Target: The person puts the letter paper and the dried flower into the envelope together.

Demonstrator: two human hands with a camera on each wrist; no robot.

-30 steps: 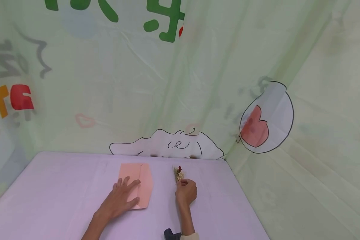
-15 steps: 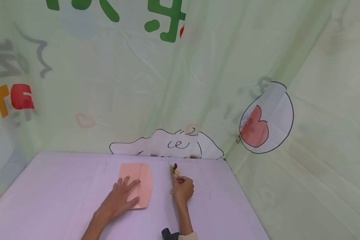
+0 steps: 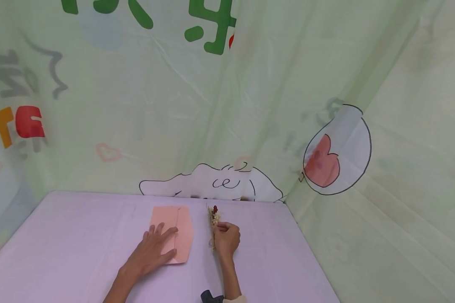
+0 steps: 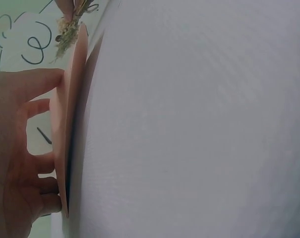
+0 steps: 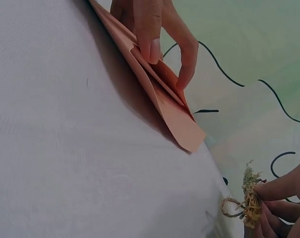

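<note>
A pink paper envelope (image 3: 184, 235) lies on the table in the head view, its pointed flap side facing right. My left hand (image 3: 148, 251) rests on its left part with fingers spread. Seen from the right wrist, the envelope (image 5: 182, 130) gapes along its opening, and the left hand's fingertips (image 5: 153, 49) touch it at that gap. Just right of the envelope, my right hand (image 3: 227, 242) pinches a small dried flower bouquet (image 3: 214, 216) between thumb and fingers. A dark red bloom tops it, above pale flowers. Twine (image 5: 229, 207) loops round its stems.
A pale lilac cloth covers the table (image 3: 280, 261). Behind it hangs a light green curtain (image 3: 167, 105) printed with letters and drawings, and another curtain side (image 3: 402, 202) slants along the right edge. A dark wrist device (image 3: 211, 297) sits by the right sleeve.
The right hand has moved left with the bouquet, bringing it nearer the envelope. The left hand and the envelope have stayed in place.
</note>
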